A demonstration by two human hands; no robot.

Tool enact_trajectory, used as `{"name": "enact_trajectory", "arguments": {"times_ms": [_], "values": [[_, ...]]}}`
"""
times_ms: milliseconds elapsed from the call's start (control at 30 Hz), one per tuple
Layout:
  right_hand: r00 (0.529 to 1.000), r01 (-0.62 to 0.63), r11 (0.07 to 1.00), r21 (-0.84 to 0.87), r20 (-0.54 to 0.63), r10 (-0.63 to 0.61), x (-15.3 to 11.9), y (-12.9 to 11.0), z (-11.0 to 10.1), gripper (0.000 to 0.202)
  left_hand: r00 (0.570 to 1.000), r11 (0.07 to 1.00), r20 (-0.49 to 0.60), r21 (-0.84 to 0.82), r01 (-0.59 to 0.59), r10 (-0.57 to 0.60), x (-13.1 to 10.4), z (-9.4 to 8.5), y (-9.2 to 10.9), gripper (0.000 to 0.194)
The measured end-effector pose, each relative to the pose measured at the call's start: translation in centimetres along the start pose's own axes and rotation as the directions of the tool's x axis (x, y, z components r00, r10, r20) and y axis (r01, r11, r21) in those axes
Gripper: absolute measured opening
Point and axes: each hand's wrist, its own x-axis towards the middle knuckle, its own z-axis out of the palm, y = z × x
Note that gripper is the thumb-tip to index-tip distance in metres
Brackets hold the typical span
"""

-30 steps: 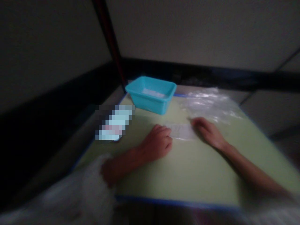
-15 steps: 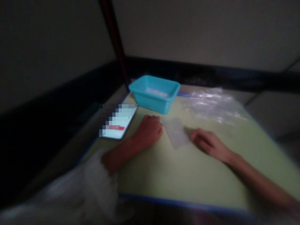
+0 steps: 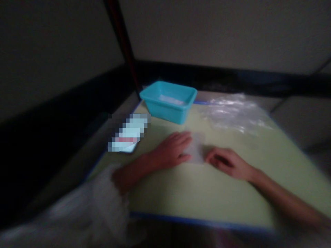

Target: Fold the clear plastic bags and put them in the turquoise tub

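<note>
A small, flat, see-through plastic piece [image 3: 197, 151], perhaps a bag or sheet, lies on the pale green table [image 3: 196, 196]. My left hand [image 3: 176, 150] rests palm down over its left side, fingers stretched toward the right and thumb apart. Close by its right edge, my right hand [image 3: 230, 163] lies on its side with the fingers curled in. Its fingertips reach the edge of the plastic; whether they pinch it is too blurred to tell.
Behind my hands stands a turquoise basin [image 3: 165, 112] with something whitish inside. Crumpled clear plastic [image 3: 235, 113] covers the far right of the table. A tablet-like device [image 3: 128, 148] with a lit, partly pixelated screen lies at the left edge. Walls rise beyond the table.
My left hand has slid right onto the plastic piece, and its fingers have straightened. The plastic now sits straighter. My right hand has shifted slightly left and down.
</note>
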Motion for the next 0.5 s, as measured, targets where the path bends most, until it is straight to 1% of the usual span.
{"name": "enact_trajectory", "arguments": {"times_ms": [133,233,300,367,500], "values": [[1.000,0.018,0.999,-0.030,-0.022,-0.019,0.00,0.23,-0.05,0.014,0.995,1.000,0.099,0.020,-0.011,0.009,-0.15,0.16,-0.29,0.067],[0.997,0.055,0.995,-0.080,-0.045,-0.059,0.10,0.29,-0.05,0.010,0.991,1.000,0.132,0.025,0.002,-0.005,-0.15,0.16,-0.22,0.067],[0.992,0.110,0.985,-0.130,-0.045,-0.117,0.23,0.13,-0.10,0.010,0.991,1.000,0.136,0.020,0.006,-0.009,-0.14,0.17,-0.04,0.067],[0.980,0.192,0.964,-0.184,-0.024,-0.200,0.33,-0.17,-0.18,0.012,0.992,1.000,0.129,0.003,0.003,-0.003,-0.12,0.23,0.18,0.067],[0.936,0.344,0.885,-0.314,0.041,-0.349,0.29,-0.64,-0.28,0.015,0.997,0.999,0.080,-0.039,-0.019,0.022,-0.05,0.44,0.56,0.066]]}}
